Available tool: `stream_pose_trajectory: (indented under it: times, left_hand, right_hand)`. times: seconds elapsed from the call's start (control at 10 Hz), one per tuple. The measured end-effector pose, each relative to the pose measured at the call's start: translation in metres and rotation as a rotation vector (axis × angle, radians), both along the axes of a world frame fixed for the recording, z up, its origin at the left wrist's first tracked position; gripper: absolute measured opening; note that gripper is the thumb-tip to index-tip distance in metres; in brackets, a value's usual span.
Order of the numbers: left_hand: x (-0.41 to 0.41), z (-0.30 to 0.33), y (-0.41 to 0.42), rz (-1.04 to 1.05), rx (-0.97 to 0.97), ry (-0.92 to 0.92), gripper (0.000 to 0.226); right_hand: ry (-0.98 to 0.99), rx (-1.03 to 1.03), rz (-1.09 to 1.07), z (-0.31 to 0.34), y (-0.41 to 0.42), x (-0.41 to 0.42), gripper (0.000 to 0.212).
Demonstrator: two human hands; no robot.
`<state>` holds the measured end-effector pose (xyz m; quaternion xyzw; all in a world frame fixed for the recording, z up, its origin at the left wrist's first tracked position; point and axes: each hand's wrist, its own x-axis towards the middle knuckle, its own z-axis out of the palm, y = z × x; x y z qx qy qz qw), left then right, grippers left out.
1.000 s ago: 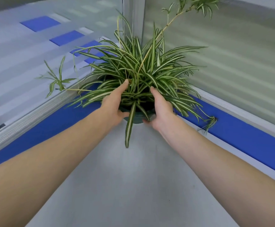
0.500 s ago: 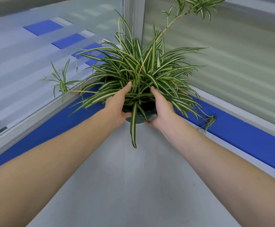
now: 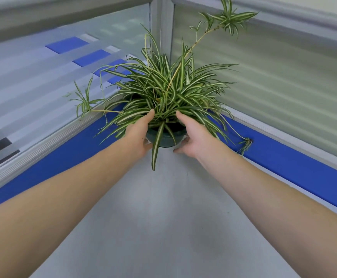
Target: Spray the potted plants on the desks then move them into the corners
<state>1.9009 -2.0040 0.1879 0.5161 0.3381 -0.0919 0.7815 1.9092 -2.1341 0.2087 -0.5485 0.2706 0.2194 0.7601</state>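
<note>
Sitting deep in the desk corner, the potted plant (image 3: 163,93) rests on the grey desk (image 3: 163,217), its dark green pot (image 3: 166,138) just in front of the grey corner post (image 3: 161,27). Frosted glass partitions (image 3: 284,77) rise behind the pot on both sides, with a blue strip (image 3: 294,169) running along their base. Leaves press against both partitions; one runner with a plantlet (image 3: 84,101) reaches toward the left panel, another plantlet (image 3: 229,19) stands high above the pot, and a third tip (image 3: 245,144) droops onto the blue strip right of the pot.

Compared with half a second ago, the right hand (image 3: 195,137) has come off the pot: it is spread open, fingers loose, just beside the pot's right side with a small gap, holding nothing. The left hand (image 3: 139,135) is still against the pot's left side, thumb up among the leaves, fingers partly curled; whether it actually grips cannot be told. The pot sits a bit deeper toward the post than before.

Plant: long narrow green leaves with white stripes, dense rosette, one leaf hanging over the pot's front rim onto the desk.
</note>
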Motion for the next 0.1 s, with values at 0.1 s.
stream_pose_trajectory:
  times: [0.1]
  left_hand:
    - [-0.0125, 0.0068, 0.0021, 0.034, 0.072, -0.001, 0.066]
  right_hand:
    - [-0.017, -0.008, -0.009, 0.0133, -0.0090, -0.0150, 0.048]
